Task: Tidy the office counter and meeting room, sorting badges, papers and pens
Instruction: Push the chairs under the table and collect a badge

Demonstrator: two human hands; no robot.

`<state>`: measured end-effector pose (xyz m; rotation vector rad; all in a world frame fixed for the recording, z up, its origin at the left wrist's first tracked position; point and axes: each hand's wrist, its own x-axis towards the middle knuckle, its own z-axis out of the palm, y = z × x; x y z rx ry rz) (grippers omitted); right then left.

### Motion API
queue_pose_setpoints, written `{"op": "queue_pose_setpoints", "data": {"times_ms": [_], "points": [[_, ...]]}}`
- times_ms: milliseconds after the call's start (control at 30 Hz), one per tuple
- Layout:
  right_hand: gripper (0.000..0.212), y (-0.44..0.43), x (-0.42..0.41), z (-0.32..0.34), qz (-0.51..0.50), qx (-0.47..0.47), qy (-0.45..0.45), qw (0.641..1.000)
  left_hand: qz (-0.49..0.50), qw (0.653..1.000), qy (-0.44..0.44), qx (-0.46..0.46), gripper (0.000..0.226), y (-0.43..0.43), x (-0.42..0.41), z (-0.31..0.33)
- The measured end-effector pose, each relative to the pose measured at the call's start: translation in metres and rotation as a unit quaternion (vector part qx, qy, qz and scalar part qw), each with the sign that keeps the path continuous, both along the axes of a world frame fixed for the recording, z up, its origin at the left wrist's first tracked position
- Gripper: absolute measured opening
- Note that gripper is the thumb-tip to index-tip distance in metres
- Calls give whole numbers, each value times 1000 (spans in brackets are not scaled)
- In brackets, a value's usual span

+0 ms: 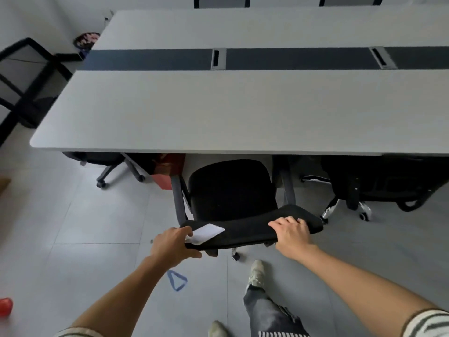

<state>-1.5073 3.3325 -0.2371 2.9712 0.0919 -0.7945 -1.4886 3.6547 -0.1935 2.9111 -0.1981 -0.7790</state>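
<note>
A black office chair (230,188) stands in front of the long grey meeting table (218,110), its seat partly under the table edge. My left hand (172,246) grips the left end of the chair's backrest top and also pinches a white badge card (206,233) against it. A blue lanyard loop (177,280) hangs below that hand. My right hand (291,229) is closed over the right part of the backrest top.
Other black chairs sit tucked under the table at left (102,161) and right (379,181), and one stands at the far left (26,76). A red box (165,178) lies under the table. A red object (6,306) sits on the floor at lower left. My foot (257,271) is behind the chair.
</note>
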Motion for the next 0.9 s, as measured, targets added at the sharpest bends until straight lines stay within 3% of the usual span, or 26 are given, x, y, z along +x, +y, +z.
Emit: {"op": "queue_pose_setpoints", "data": {"times_ms": [267,467,733,900], "points": [[44,2,105,-5,-1,30,-14,999,95,993,-65,18,39,-25,102,7],[50,-24,166,0,-4,48,-32,998,76,993,-85,33,28,-51,165,8],[56,-53,218,6,-20,22,0,1000,79,992,-92,32,34,-70,206,7],[56,-50,221,7,-4,4,18,1000,138,988,-62,2,43,-61,218,9]]}}
